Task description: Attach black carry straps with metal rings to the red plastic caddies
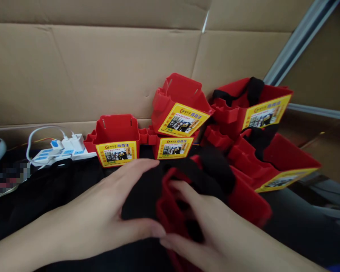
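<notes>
- Your left hand [102,223] lies flat on the black fabric [141,196], fingers stretched out and slightly apart, thumb running along the lower edge of the cloth. Press it down evenly so the cloth stays put.
- Your right hand [212,230] rests on the nearest red plastic tool holder [243,204], fingers loosely spread and curling into its open pockets; whether they pinch the fabric inside is hidden. Work from the fingertips, not the palm.
- That holder lies tilted in front of you on the dark work surface [45,196], with the black fabric draped over and into it. Ease the cloth along the red rim rather than tugging, since the pocket walls look thin and likely to flex.
- Keep your wrists low: just behind stand more red plastic holders with yellow printed labels [117,141], some stacked and tipped [181,109], two on the right carrying black straps [253,92]. A high elbow could topple them.
- The white power strip with plugged chargers [62,151] sits well to the left by the brown cardboard wall [87,68]; keep loose cloth away from its cables.
</notes>
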Demonstrator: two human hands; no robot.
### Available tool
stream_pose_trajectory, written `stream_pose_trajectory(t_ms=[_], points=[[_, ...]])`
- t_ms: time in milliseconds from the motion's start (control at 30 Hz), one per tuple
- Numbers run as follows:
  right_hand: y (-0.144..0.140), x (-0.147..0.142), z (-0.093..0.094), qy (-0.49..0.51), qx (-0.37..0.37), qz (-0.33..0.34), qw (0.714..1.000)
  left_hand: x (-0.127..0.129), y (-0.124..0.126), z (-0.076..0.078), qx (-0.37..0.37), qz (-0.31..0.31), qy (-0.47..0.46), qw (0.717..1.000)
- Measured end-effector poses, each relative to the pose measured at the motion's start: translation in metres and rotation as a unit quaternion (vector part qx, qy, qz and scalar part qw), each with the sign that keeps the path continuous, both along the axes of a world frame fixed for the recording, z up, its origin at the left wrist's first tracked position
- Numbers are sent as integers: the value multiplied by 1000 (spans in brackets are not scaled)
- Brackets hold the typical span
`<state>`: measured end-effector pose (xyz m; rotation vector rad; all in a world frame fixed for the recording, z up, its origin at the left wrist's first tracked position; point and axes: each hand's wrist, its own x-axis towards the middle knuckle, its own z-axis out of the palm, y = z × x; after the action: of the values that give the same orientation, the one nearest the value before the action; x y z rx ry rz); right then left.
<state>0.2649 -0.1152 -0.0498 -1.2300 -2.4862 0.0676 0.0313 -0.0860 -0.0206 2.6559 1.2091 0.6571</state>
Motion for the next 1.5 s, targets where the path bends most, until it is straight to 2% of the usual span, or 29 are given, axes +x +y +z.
stream_pose_trajectory(t_ms=[67, 133, 233, 367, 433, 600, 767, 867, 933, 1000, 1067, 1167, 1233, 1300, 1367, 1433, 1500], points=[[11, -32, 20, 32, -23, 6, 999, 3, 11, 6, -2, 12, -51, 999], [21, -47, 37, 39, -17, 24, 999, -3, 25, 11, -7, 7, -70, 998], [38, -40, 54, 24, 43, 66, 997, -19, 46, 14, -45, -10, -44, 998], [73, -18, 66, 9, 109, 24, 994, -35, 64, 13, -72, 1, -37, 997], [89, -11, 67, -10, 106, 22, 994, -37, 69, 12, -50, 24, -34, 998], [109, -11, 57, -107, 37, 112, 987, -46, 75, 12, -9, 57, 36, 998], [116, -24, 42, -122, 90, 80, 985, -52, 71, 13, 19, 63, 81, 995], [123, -31, 40, -62, 105, 77, 990, -46, 71, 12, 52, 52, 82, 994], [127, -33, 43, 27, 101, 55, 993, -42, 74, 9, 69, 48, 85, 993], [128, -33, 49, 154, 76, 34, 985, -40, 80, 6, 79, 57, 72, 993], [128, -31, 57, 300, 0, 35, 953, -42, 85, 3, 95, 71, 42, 992], [126, -23, 68, 474, -165, 57, 863, -46, 92, 2, 123, 72, 0, 990], [125, -16, 75, 519, -259, 75, 811, -50, 95, 2, 133, 67, -12, 989], [125, -8, 81, 541, -322, 85, 773, -51, 95, 3, 133, 68, -10, 989], [125, -2, 86, 576, -343, 83, 737, -49, 91, 5, 145, 84, 3, 986], [126, 1, 88, 619, -335, 72, 707, -43, 83, 8, 186, 125, 17, 974], [126, 0, 89, 632, -315, 59, 706, -33, 71, 12, 221, 151, 17, 963]])
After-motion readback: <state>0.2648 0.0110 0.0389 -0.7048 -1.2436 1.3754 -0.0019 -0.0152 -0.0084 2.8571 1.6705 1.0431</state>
